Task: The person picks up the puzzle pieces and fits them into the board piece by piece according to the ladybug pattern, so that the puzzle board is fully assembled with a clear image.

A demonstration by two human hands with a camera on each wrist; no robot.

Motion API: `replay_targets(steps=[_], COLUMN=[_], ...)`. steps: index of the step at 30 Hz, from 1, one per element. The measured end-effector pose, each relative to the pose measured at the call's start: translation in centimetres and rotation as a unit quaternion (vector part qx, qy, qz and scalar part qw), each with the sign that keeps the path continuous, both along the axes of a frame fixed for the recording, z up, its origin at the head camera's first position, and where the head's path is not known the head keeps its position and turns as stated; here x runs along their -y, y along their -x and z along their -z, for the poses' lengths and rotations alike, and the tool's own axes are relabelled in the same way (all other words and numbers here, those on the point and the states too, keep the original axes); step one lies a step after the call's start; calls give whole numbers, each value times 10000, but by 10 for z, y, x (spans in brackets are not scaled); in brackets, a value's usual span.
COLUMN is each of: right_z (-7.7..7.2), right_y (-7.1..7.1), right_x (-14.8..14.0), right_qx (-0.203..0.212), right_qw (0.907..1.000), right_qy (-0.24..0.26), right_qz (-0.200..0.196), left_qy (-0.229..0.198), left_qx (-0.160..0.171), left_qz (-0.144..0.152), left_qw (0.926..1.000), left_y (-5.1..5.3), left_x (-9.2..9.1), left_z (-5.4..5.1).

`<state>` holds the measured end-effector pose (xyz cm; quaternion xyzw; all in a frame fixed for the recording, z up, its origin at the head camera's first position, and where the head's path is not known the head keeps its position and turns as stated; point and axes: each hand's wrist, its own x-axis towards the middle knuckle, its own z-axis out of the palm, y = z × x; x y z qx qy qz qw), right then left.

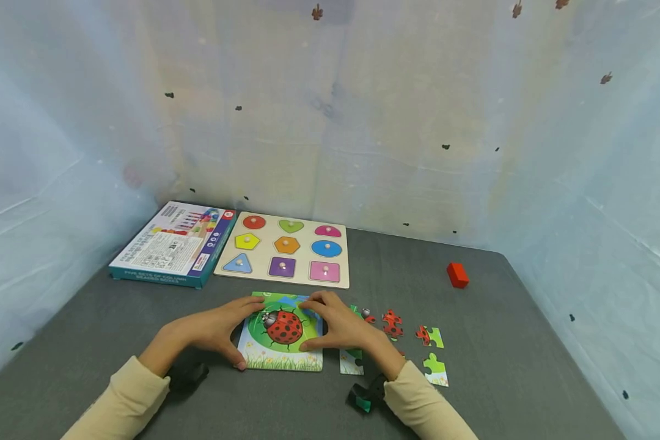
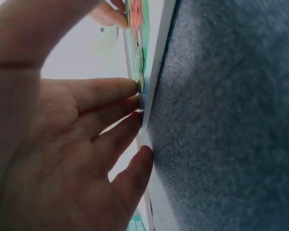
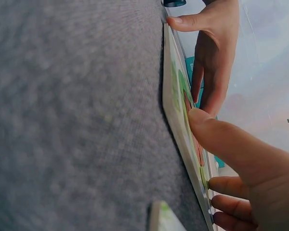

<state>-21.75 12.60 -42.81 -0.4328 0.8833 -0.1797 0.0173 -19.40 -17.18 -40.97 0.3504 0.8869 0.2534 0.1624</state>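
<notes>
A square ladybug puzzle board (image 1: 283, 362) lies flat on the grey table, its picture showing a red spotted ladybug on green with grass and flowers below. My left hand (image 1: 214, 330) spans the board's left side, fingertips at the upper left and thumb at the lower left corner. In the left wrist view those fingers (image 2: 111, 89) look fairly straight against the board's edge. My right hand (image 1: 343, 324) rests on the right part of the board, with thumb and fingertips touching its top face. In the right wrist view the thumb (image 3: 216, 132) presses on the picture.
Right of the board lie several loose puzzle pieces (image 1: 436, 370), some partly behind my right arm. A red block (image 1: 458, 275) sits farther right. Behind stand a shape board with knobbed pieces (image 1: 302, 278) and a flat box (image 1: 170, 256). Pale sheeting (image 1: 330, 153) encloses the table.
</notes>
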Motion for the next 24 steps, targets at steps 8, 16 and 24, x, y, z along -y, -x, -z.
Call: replay_targets(steps=[8, 16, 24], right_z=[-1, -4, -3], right_y=[-1, -3, -3], right_x=[-3, -6, -9], right_qx=[314, 548, 614], right_qw=[9995, 9984, 9976], right_qy=[-42, 145, 321], right_qz=[43, 17, -18], left_qy=[-44, -100, 13], left_qx=[114, -13, -30], left_qz=[29, 86, 40], left_qw=[9999, 9999, 10000], left_y=[-2, 0, 1], left_x=[1, 1, 2], left_z=[-4, -4, -4])
